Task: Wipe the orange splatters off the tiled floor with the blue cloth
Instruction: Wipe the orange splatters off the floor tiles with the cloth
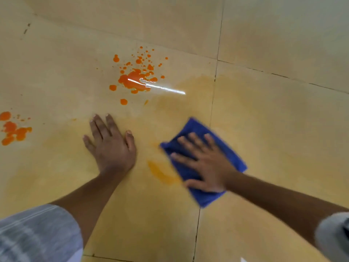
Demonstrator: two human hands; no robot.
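Note:
My right hand [205, 163] presses flat on the folded blue cloth [192, 127], which lies on the beige tiled floor [273, 129] and looks motion-blurred. A faint orange smear [160, 173] sits just left of the cloth. My left hand [111, 144] rests flat on the floor, fingers spread, holding nothing. A large orange splatter [135, 80] with many droplets lies beyond the left hand. A second orange splatter [13, 130] is at the far left edge.
Pale orange haze [188, 103] stains the tile around both hands. Dark grout lines [213, 103] run past the cloth's right side and across the upper right. A bright light reflection [166, 88] streaks beside the large splatter.

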